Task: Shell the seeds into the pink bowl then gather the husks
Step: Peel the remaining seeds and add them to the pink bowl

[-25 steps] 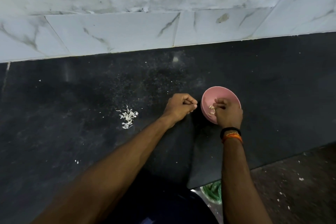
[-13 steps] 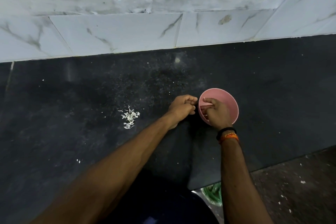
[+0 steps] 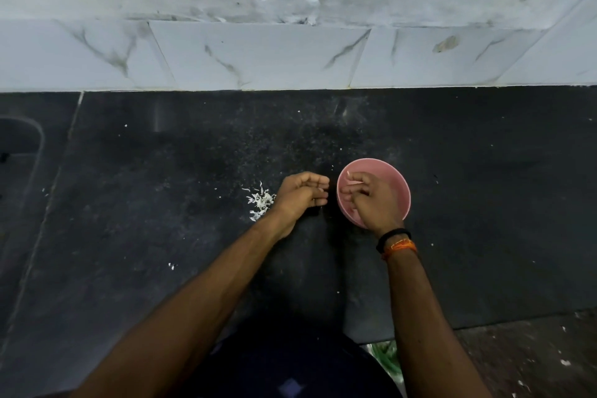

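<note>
The pink bowl [image 3: 392, 171] stands on the black counter [image 3: 161, 203], right of centre. My right hand [image 3: 371, 203] hovers over and into the bowl with loosely bent fingers. Its forefinger and thumb are apart, with nothing seen between them, and the hand hides the bowl's contents. My left hand [image 3: 300, 197] rests on the counter just left of the bowl. Its fingers are curled toward the bowl, and the palm's contents are hidden. A small pile of white husks [image 3: 260, 202] lies on the counter right behind the left hand's wrist side.
A white marble-tiled wall [image 3: 258, 55] rises behind the counter. A sink edge [image 3: 32, 139] shows at far left. Stray white flecks [image 3: 171, 265] dot the counter. The counter's front edge runs at lower right, above a dirty floor [image 3: 533, 359].
My right hand has moved from the bowl's near rim deeper over the bowl and loosened its fingers. My left hand's tight fist has relaxed into a cupped curl. The view has shifted right.
</note>
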Demonstrator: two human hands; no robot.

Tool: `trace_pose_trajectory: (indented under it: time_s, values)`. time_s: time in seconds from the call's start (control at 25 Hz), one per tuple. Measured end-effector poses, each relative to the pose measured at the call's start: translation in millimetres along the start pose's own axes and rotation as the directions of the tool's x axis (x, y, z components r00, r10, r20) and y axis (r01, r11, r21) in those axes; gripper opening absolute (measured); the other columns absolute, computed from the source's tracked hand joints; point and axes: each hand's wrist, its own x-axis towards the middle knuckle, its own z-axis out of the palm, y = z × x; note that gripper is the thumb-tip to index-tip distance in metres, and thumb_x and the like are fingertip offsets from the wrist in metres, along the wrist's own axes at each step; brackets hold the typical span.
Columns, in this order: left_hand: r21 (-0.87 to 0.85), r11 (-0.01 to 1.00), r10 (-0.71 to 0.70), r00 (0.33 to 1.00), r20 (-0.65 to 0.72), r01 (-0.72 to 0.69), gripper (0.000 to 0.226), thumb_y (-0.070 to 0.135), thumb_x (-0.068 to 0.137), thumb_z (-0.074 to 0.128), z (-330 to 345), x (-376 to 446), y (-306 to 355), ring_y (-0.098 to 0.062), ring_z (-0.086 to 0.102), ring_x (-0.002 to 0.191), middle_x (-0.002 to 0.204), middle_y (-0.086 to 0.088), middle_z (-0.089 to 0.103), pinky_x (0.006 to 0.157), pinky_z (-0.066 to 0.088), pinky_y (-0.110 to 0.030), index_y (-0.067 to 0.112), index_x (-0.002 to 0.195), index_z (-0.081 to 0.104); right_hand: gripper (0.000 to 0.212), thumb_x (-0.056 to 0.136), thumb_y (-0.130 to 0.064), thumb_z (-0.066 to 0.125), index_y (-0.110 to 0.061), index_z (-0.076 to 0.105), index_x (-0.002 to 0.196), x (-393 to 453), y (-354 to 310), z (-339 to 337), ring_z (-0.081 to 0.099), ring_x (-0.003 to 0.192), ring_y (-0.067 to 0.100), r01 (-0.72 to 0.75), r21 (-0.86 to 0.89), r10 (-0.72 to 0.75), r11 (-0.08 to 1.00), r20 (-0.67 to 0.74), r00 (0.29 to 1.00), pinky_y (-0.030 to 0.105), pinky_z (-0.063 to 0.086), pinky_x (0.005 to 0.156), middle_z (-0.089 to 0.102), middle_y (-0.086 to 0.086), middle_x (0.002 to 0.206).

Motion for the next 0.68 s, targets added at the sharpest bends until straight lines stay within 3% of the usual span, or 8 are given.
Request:
trace_pose_trajectory:
  time_s: [0.12,0.24,0.4,0.56,0.68]
  values:
    - [-0.037,0.999,0.005,0.999,-0.053,-0.007,0.028,-0.013,0.092,0.053,-22,-5,4,-0.024,0.067,0.095,0.111,-0.022,0.069,0.088,0.058,-0.035,-0.004,0.113,0.068,0.026,0.091,-0.007,0.06,-0.022,0.073,0.107,-11,-10,6,0.068,0.093,0.01,0.168,-0.089,-0.176,0.982,-0.091,0.98,0.037,0.056,0.093,0.072,-0.01,0.094]
    - [-0.03,0.993,0.112,0.989,-0.098,-0.116,0.023,-0.008,0.093,0.06,-49,-15,-1,-0.024,0.066,0.095,0.105,-0.019,0.071,0.087,0.058,-0.036,0.005,0.11,0.071,0.029,0.089,-0.012,0.059,-0.02,0.076,0.112,-21,-24,29,0.072,0.087,0.008,0.295,-0.045,-0.294,0.954,0.043,0.955,0.032,0.059,0.085,0.076,-0.009,0.097]
    - [0.161,0.942,0.309,0.948,-0.073,-0.294,0.029,-0.004,0.085,0.073,-78,-28,-11,-0.018,0.069,0.097,0.101,-0.009,0.074,0.091,0.057,-0.034,0.015,0.106,0.074,0.029,0.093,-0.003,0.059,-0.023,0.076,0.105,-23,-31,62,0.073,0.074,0.006,0.253,-0.038,-0.233,0.967,0.279,0.932,0.031,0.06,0.077,0.075,-0.008,0.09]
    - [0.271,0.922,0.322,0.937,-0.133,-0.278,0.017,0.003,0.084,0.077,-98,-35,-21,-0.021,0.073,0.093,0.092,-0.002,0.077,0.089,0.058,-0.04,0.018,0.092,0.076,0.028,0.093,-0.003,0.06,-0.026,0.076,0.095,-25,-30,84,0.072,0.073,0.008,0.183,0.016,-0.177,0.983,0.348,0.921,0.035,0.062,0.075,0.075,-0.005,0.085]
    - [0.387,0.878,0.349,0.93,-0.117,-0.281,0.013,0.003,0.087,0.075,-103,-40,-25,-0.01,0.073,0.09,0.09,0.004,0.077,0.085,0.057,-0.027,0.015,0.092,0.076,0.027,0.093,-0.003,0.06,-0.022,0.079,0.091,-25,-28,95,0.072,0.073,0.014,0.054,0.09,-0.084,0.994,0.379,0.922,0.037,0.061,0.072,0.076,0.002,0.082]
